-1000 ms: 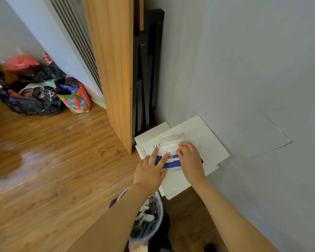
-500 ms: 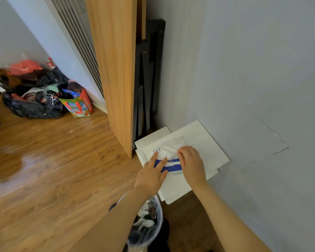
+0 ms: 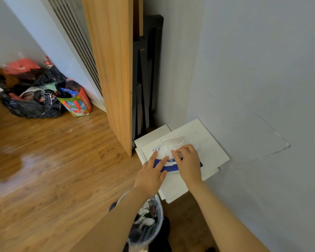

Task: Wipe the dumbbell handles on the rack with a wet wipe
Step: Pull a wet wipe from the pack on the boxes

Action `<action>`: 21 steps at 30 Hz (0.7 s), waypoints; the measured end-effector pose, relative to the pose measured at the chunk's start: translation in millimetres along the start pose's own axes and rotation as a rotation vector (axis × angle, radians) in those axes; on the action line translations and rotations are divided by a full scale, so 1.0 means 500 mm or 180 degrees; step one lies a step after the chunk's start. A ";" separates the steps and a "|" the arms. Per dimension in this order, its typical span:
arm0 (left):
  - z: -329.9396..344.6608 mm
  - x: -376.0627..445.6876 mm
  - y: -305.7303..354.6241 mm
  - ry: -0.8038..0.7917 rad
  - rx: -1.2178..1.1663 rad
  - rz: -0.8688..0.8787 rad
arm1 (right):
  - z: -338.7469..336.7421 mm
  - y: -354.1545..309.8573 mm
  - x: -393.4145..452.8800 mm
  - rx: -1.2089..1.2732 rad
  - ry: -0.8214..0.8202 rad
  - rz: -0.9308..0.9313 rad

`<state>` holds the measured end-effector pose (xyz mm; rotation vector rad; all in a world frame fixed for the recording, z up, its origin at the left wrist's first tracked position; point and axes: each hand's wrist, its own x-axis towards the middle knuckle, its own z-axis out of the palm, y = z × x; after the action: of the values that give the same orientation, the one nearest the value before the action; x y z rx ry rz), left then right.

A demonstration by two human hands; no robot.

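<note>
Over the last second very little has shifted: both hands were already down on the flat white-and-blue soft pack of wet wipes, and they stay there, the flip lid standing open as before, with only the right hand's fingertips seeming to work closer in at the dispensing slot. To my eye that means a wipe is being teased loose but is not yet out, so the task is at its very start. The left hand lies flat, fingers straight and spread, pressing the near end of the pack to hold it steady. The right hand is curled over the middle of the pack, its fingertips bunched at the opening as if pinching the edge of a sheet; I cannot make out a wipe between them for certain. The pack rests on a stack of white rectangular boards on the floor against the grey wall, directly under both hands. Just below the forearms stands a small bin lined with a clear plastic bag, holding crumpled white scraps. No dumbbells or rack are in view, so the handles must lie elsewhere in the room.
</note>
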<state>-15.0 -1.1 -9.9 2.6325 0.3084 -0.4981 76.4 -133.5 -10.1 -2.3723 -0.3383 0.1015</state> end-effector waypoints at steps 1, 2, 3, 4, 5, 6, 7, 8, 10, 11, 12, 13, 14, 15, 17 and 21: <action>-0.001 0.000 0.000 -0.0003 -0.0003 0.0002 | 0.002 0.001 0.002 -0.0027 -0.0040 0.0065; -0.002 0.000 0.000 -0.0009 -0.0001 0.0003 | 0.003 0.002 0.003 -0.0049 -0.0072 0.0106; -0.003 0.001 -0.001 -0.0019 -0.0005 0.0001 | 0.004 0.005 0.005 -0.0059 -0.0106 0.0136; -0.003 0.001 -0.001 -0.0033 -0.0005 -0.0006 | 0.004 0.007 0.005 -0.0067 -0.0143 0.0158; -0.003 0.002 -0.002 -0.0046 -0.0006 -0.0013 | 0.003 0.007 0.006 -0.0076 -0.0183 0.0184; -0.004 0.001 -0.002 -0.0054 -0.0015 -0.0021 | 0.002 0.006 0.005 -0.0069 -0.0210 0.0199; -0.005 0.001 -0.001 -0.0048 -0.0041 -0.0026 | 0.003 0.006 0.006 -0.0042 -0.0234 0.0203; -0.005 0.000 0.000 -0.0024 -0.0085 -0.0025 | 0.004 0.005 0.006 -0.0045 -0.0250 0.0190; -0.005 -0.001 0.001 0.0065 -0.0174 0.0002 | 0.009 0.003 0.004 -0.0061 -0.0260 0.0144; -0.004 -0.001 0.000 0.0117 -0.0206 0.0031 | 0.011 0.003 0.003 0.0039 -0.0232 0.0187; -0.003 -0.002 0.001 0.0155 -0.0230 0.0060 | 0.013 0.001 0.002 0.0175 -0.0175 0.0296; -0.003 -0.004 0.001 0.0196 -0.0283 0.0089 | 0.015 0.001 0.001 0.0312 -0.0117 0.0405; -0.003 -0.006 0.003 0.0247 -0.0387 0.0126 | 0.018 0.002 0.000 0.0444 -0.0070 0.0492; -0.004 -0.009 0.005 0.0349 -0.0580 0.0165 | 0.021 0.005 -0.001 0.0503 -0.0036 0.0522; -0.012 -0.012 0.008 0.0597 -0.1060 0.0141 | 0.019 0.007 -0.005 0.0419 -0.0075 0.0455; -0.020 -0.006 -0.002 0.0573 -0.0724 0.0128 | 0.015 0.011 -0.011 -0.0204 -0.0208 -0.0143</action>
<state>-15.0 3.9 -0.8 2.4589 0.3456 -0.1991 71.2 -134.0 -19.7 -2.4269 -0.4316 0.1495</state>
